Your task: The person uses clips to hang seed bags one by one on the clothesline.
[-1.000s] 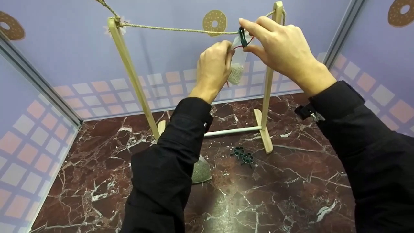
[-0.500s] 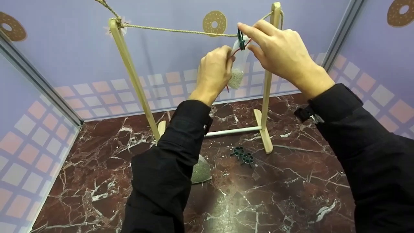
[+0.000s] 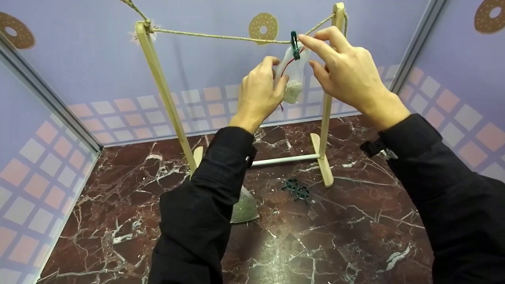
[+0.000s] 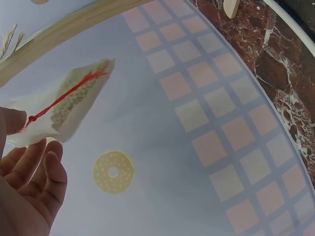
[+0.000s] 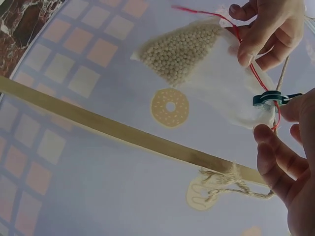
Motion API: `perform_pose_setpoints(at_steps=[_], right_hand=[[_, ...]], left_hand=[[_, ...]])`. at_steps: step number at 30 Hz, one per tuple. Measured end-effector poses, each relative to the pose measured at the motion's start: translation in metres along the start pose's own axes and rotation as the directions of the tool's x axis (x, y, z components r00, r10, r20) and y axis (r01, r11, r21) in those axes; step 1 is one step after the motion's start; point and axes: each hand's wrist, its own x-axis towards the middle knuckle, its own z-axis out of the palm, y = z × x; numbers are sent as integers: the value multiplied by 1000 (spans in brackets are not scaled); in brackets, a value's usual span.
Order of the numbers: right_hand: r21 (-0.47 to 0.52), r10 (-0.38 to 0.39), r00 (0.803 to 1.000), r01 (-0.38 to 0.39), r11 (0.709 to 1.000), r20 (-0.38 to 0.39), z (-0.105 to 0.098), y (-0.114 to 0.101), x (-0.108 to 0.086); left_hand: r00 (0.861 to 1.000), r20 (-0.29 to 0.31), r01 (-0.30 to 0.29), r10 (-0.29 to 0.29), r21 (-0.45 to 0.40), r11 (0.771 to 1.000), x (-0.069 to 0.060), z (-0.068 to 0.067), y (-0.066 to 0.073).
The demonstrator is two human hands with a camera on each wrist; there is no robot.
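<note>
A small translucent bag of pale beads, tied with a red string, hangs from the rope by a green clip. My left hand is at the bag's left side, thumb and fingers spread apart around its edge; contact is hard to tell. In the left wrist view the bag's lower end tilts away from that hand. My right hand is just right of the clip, its thumb and forefinger parted. The right wrist view has its fingertips beside the clip and the bag's top.
The rope runs between two wooden posts with a white crossbar low between them. Two more green clips lie on the marbled table. Another bag with green contents lies partly behind my left sleeve. Patterned panels surround the table.
The right fingers have drawn back from the clip, which stays on the rope. The left fingers have spread from their grip on the bag's edge and string. The bag hangs slightly further right.
</note>
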Motion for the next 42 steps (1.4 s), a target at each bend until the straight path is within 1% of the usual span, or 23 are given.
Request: perform_pose_setpoints(at_steps=[3, 5, 10, 13, 15, 21, 28, 33, 35, 37, 39, 40, 42], right_hand=[[28, 24, 1000, -23, 999, -20, 2, -1, -7], [58, 56, 998, -54, 997, -30, 4, -3, -11], [163, 137, 990, -128, 978, -46, 9, -9, -26], [211, 148, 987, -133, 969, -57, 13, -10, -36], [234, 158, 986, -139, 962, -62, 16, -13, -44], [282, 196, 980, -176, 943, -43, 24, -21, -68], [345, 223, 974, -200, 917, -31, 37, -31, -102], [348, 214, 976, -213, 913, 36, 47, -38, -127], [344, 208, 975, -222, 912, 78, 50, -41, -137], [344, 197, 972, -230, 911, 127, 53, -44, -147], [346, 189, 965, -243, 906, 184, 55, -47, -157], [342, 181, 959, -249, 906, 218, 56, -49, -161], [354, 173, 946, -266, 897, 274, 57, -51, -170]], left_hand=[[1000, -6, 2, -2, -14, 1000, -3, 0, -4], [1000, -11, 3, -3, -22, 1000, -5, 1, -7], [999, -36, 1, -3, -53, 999, -13, 5, -13], [999, -38, 7, -10, -92, 996, -19, 9, -16], [1000, -26, 14, -17, -118, 993, -24, 12, -17], [999, -32, 24, -31, -199, 980, -40, 22, -21], [998, -29, 38, -49, -297, 954, -59, 31, -25], [995, -43, 65, -87, -377, 924, -77, 37, -32], [993, -51, 77, -107, -401, 913, -88, 40, -36], [991, -60, 84, -119, -407, 909, -101, 43, -40], [990, -64, 85, -122, -416, 906, -116, 47, -44], [990, -66, 83, -121, -422, 903, -123, 50, -46], [991, -64, 79, -117, -419, 904, -138, 54, -50]])
